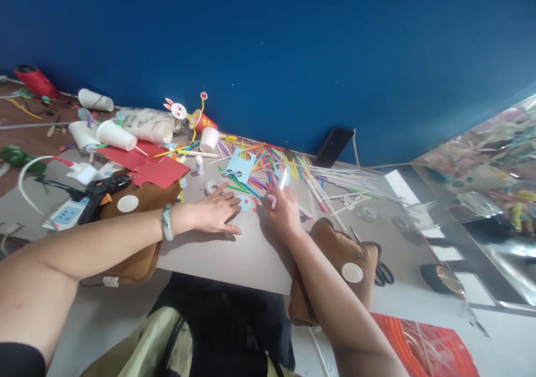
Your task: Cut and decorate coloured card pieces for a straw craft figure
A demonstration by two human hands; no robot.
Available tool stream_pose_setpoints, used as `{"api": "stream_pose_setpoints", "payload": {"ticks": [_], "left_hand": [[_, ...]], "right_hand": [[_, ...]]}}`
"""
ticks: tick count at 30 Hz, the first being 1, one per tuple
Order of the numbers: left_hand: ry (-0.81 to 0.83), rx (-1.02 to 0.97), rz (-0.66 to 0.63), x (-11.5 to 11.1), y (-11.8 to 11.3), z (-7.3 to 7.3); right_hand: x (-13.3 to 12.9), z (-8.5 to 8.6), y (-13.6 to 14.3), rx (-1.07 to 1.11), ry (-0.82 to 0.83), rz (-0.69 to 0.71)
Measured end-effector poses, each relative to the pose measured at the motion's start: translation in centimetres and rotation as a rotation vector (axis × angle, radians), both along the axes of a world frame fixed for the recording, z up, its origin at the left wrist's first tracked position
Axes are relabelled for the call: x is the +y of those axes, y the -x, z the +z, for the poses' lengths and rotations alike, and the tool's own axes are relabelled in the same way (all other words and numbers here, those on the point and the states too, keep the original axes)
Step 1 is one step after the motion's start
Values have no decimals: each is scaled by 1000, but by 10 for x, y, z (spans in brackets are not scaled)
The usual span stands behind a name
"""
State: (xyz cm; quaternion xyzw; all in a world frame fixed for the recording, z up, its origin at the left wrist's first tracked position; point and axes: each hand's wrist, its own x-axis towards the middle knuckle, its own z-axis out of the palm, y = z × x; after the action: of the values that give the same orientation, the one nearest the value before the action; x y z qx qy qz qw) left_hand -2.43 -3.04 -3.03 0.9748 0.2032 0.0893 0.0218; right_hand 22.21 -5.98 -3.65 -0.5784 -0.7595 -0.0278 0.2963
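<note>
My left hand (218,208) lies palm down on the grey table (251,259), fingers spread and holding nothing. Its fingertips are beside a light blue round paper piece (244,201) with small red spots. To the right, my right hand (283,208) is closed around a white marker (283,178), which points upward; a pink and white bit shows at its fingers. A light blue paper sheet with cut-outs (240,166) lies just beyond both hands. Near my left fingertips sits a roll of tape (213,186).
Coloured sticks (268,156) spread along the blue wall. Red paper (161,172), paper cups (117,135), a glue gun (98,195) and a power strip (69,212) are at left. Brown cushions (364,254) flank my arms; black scissors (384,275) lie at right. A phone (334,147) leans on the wall.
</note>
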Motion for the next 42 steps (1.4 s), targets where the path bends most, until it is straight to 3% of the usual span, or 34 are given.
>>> {"api": "stream_pose_setpoints", "payload": {"ticks": [5,9,23,29,34,42], "left_hand": [[1,-28,59,-6,-4,-5],[33,-60,80,-9,-7,-10],[-18,-61,70,-10,-6,-13],[-22,-50,92,-13,-8,-14],[-22,-58,118,-15,-12,-13],[-31,-34,151,-17,-19,-14]], "right_hand": [[-10,4,14,-118,-21,305],[-14,6,19,-208,-26,409],[-18,1,20,-308,170,389],[-17,3,19,-294,182,397],[-16,8,20,-167,153,395],[-23,13,21,208,-6,230]]}}
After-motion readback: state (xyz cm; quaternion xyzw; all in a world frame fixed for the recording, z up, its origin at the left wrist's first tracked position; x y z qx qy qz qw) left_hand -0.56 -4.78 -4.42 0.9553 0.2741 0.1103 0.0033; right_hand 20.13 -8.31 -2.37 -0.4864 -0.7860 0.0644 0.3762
